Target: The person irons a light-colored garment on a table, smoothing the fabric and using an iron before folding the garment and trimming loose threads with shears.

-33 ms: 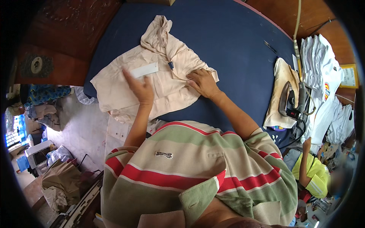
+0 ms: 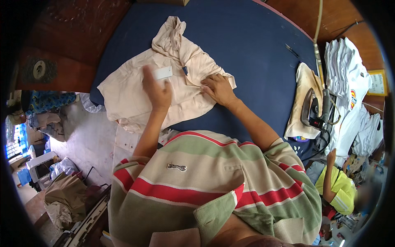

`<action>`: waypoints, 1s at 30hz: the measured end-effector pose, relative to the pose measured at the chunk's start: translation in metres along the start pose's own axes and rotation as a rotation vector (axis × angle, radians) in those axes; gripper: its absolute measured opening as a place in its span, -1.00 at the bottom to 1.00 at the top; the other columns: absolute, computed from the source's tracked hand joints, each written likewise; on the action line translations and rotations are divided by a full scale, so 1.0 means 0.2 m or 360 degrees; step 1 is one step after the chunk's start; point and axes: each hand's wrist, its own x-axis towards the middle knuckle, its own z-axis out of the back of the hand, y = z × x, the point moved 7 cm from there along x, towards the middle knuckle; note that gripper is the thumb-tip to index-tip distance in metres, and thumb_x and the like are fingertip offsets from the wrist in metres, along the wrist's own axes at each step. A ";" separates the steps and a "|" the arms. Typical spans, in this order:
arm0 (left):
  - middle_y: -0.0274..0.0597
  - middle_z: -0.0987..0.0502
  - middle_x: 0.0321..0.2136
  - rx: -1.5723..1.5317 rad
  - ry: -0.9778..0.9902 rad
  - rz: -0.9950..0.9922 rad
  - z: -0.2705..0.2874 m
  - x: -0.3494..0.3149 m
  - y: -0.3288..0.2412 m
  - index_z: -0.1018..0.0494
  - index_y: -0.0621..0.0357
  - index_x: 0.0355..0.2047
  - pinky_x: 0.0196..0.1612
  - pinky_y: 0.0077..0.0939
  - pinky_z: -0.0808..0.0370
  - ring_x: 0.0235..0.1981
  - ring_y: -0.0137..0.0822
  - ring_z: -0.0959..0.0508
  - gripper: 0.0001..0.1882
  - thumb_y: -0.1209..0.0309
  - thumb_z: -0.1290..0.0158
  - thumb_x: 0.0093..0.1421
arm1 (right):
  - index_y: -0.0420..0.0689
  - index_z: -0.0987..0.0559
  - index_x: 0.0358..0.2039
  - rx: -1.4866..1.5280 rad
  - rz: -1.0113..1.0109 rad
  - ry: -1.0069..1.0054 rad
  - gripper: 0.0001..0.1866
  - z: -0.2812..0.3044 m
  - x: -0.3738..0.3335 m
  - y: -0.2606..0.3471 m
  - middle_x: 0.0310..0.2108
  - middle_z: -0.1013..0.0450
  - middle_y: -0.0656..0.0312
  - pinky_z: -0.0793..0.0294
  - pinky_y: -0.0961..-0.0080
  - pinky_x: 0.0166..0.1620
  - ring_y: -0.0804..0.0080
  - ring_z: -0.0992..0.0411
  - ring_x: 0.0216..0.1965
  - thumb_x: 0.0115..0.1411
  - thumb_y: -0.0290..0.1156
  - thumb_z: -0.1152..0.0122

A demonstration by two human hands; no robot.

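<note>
A crumpled cream garment (image 2: 127,84) lies on the dark blue cloth of the table (image 2: 247,49). Its far end is bunched up, and a small dark label (image 2: 185,71) sticks out near its middle. A white tag (image 2: 163,73) lies over the fabric beside my left hand (image 2: 157,91). That hand is blurred, its fingers stretched out and the thumb apart; I see nothing held in it. My right hand (image 2: 221,89) rests at the garment's right side, fingers bent and gripping a fold of the cloth.
An iron (image 2: 309,108) stands on a scorched cream pad (image 2: 293,123) at the right, with a hose (image 2: 318,53) rising behind. White shirts (image 2: 343,94) hang beyond it. A black pen-like tool (image 2: 292,50) lies near the far edge. Someone in a yellow top (image 2: 339,189) is at lower right.
My left hand has shifted slightly right, covering more of the white tag. The right hand and the garment stay almost in place.
</note>
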 end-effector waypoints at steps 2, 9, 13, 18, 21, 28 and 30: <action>-0.16 -0.40 -0.03 0.0172 0.1318 -0.0696 -0.33 0.07 -0.22 -0.43 0.13 -0.14 0.16 0.02 -0.05 0.13 -0.19 -0.26 -0.62 0.35 0.00 -0.01 | -0.08 -0.54 -0.34 0.0054 -0.0080 0.0037 -0.81 0.00 0.01 -0.02 -0.29 -0.42 0.22 -0.24 0.25 -0.11 0.22 -0.34 -0.15 0.03 -0.30 -0.14; -0.16 -0.51 -0.41 0.0357 0.2254 -0.0888 -0.56 0.14 -0.18 -0.47 0.10 -0.48 0.12 0.06 -0.04 -0.15 -0.21 -0.45 -0.85 0.35 0.02 -0.06 | -0.13 -0.50 -0.30 0.0434 0.0003 -0.0099 -0.76 0.10 0.08 0.00 -0.28 -0.43 0.15 -0.29 0.20 -0.13 0.14 -0.36 -0.17 0.02 -0.32 -0.14; -0.14 -0.48 -0.59 0.0049 0.2442 -0.0394 -0.52 0.36 -0.32 -0.46 0.17 -0.46 -0.15 -0.32 -0.31 -0.43 -0.31 -0.48 -0.82 0.37 0.05 -0.04 | -0.18 -0.52 -0.28 0.0354 0.0072 -0.0219 -0.73 0.05 0.14 -0.06 -0.34 -0.47 0.06 -0.36 0.28 -0.18 0.10 -0.42 -0.27 0.03 -0.32 -0.14; -0.34 -0.47 -0.59 -0.0654 0.2538 -0.0007 -0.38 0.61 -0.37 -0.47 0.24 -0.48 -0.36 -0.59 -0.33 -0.51 -0.52 -0.39 -0.81 0.39 0.07 -0.03 | -0.16 -0.56 -0.41 0.1600 -0.0497 0.0252 -0.79 0.52 0.15 -0.04 -0.50 -0.42 0.42 -0.30 0.68 -0.32 0.69 -0.31 -0.46 0.16 -0.27 -0.15; -0.34 -0.47 -0.56 -0.0841 0.2581 -0.0025 -0.23 0.76 -0.63 -0.52 0.29 -0.42 -0.34 -0.66 -0.34 -0.50 -0.53 -0.39 -0.72 0.35 0.08 -0.04 | -0.14 -0.56 -0.49 0.1559 -0.0264 0.0164 -0.79 0.92 0.14 0.00 -0.57 -0.39 0.48 -0.24 0.73 -0.37 0.74 -0.28 -0.49 0.14 -0.27 -0.20; -0.21 -0.52 -0.52 -0.1532 0.2550 0.0134 -0.02 0.86 -0.87 -0.53 0.36 -0.43 -0.27 -0.60 -0.37 -0.48 -0.46 -0.43 -0.61 0.23 0.01 -0.11 | -0.18 -0.55 -0.51 0.1119 0.0005 -0.0127 -0.83 1.61 0.13 0.17 -0.57 -0.41 0.42 -0.30 0.73 -0.38 0.71 -0.35 -0.50 0.06 -0.34 -0.21; -0.20 -0.53 -0.49 -0.1615 0.2615 0.0064 0.00 0.87 -0.90 -0.53 0.38 -0.38 -0.24 -0.60 -0.38 -0.45 -0.45 -0.45 -0.57 0.21 0.01 -0.09 | -0.17 -0.54 -0.50 0.1060 0.0025 -0.0177 -0.84 1.79 0.13 0.18 -0.57 -0.41 0.42 -0.32 0.72 -0.38 0.71 -0.35 -0.50 0.07 -0.34 -0.20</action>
